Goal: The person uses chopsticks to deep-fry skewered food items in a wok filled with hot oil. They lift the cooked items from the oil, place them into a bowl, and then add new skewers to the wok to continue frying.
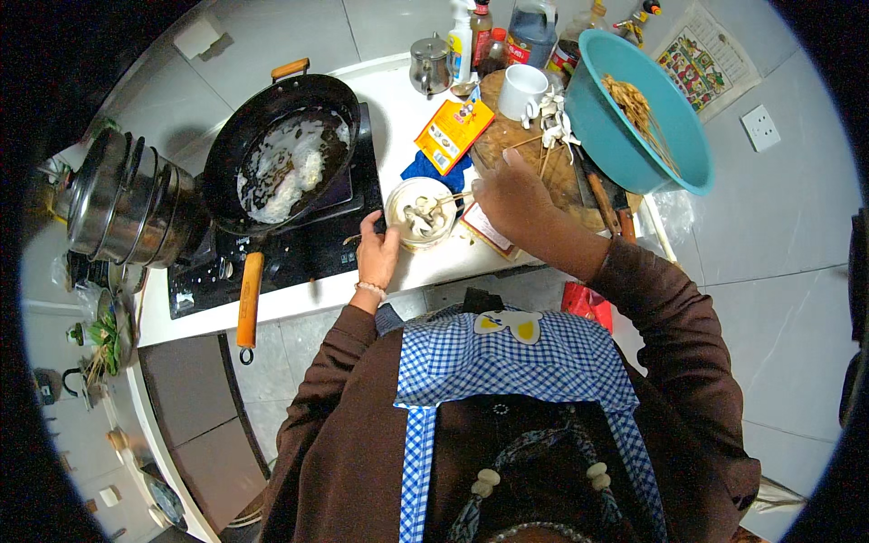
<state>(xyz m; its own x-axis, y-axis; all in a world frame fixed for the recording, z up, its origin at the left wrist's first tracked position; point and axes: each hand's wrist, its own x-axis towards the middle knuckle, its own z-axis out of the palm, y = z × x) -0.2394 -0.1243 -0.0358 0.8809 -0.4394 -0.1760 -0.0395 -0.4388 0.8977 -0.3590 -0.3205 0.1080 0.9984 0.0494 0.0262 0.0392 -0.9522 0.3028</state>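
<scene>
My left hand grips the left side of a white bowl on the counter's front part. In the bowl lie pale, battered pieces of food. My right hand is closed on a pair of chopsticks, whose tips reach into the bowl among the pieces. Left of the bowl, a black wok with wooden handles stands on the cooktop. White, frothy food lies in dark oil in it. A yellow packet and a blue cloth lie behind the bowl.
A round wooden board holds a white mug and pale food pieces. A teal basin stands at the right, beside knife handles. Bottles and a metal pot line the wall. Stacked steamers stand far left.
</scene>
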